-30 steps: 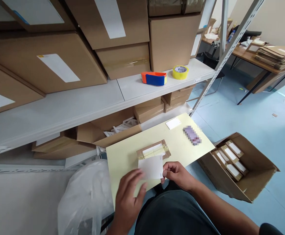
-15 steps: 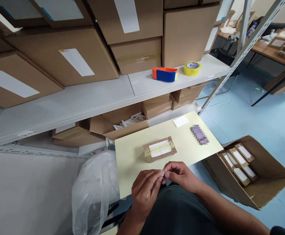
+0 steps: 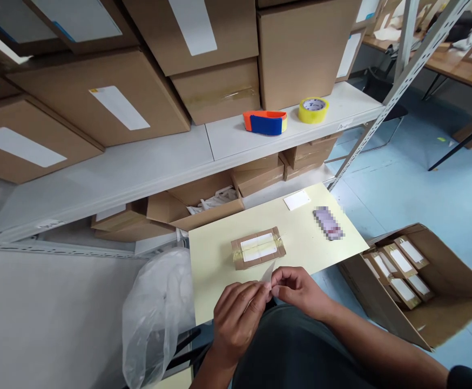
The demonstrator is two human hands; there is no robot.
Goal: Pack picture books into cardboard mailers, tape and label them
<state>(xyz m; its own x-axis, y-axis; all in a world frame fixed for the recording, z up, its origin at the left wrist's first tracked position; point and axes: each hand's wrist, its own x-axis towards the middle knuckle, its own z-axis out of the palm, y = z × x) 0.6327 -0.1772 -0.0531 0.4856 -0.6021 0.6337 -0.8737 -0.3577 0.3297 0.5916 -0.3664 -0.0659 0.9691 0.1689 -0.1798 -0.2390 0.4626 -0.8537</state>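
Note:
My left hand [image 3: 238, 316] and my right hand [image 3: 298, 292] meet at the near edge of a pale yellow board [image 3: 215, 270] on my lap. Both pinch a small white slip of paper [image 3: 267, 274] between their fingertips; it sticks up edge-on. Just beyond them a small brown taped package with a white label [image 3: 258, 248] lies flat on the board. Farther along the board lie a white card [image 3: 297, 200] and a small purple item [image 3: 327, 223], blurred out.
A white shelf [image 3: 139, 167] holds cardboard boxes [image 3: 98, 97], an orange-blue tape dispenser [image 3: 265, 121] and a yellow tape roll [image 3: 313, 109]. An open carton [image 3: 442, 302] of labelled packages stands on the blue floor at right. A clear plastic bag [image 3: 155, 313] hangs at left.
The white paper was held flat and wide a second ago; it is now gathered small between both hands' fingertips. The view shifted slightly left and up.

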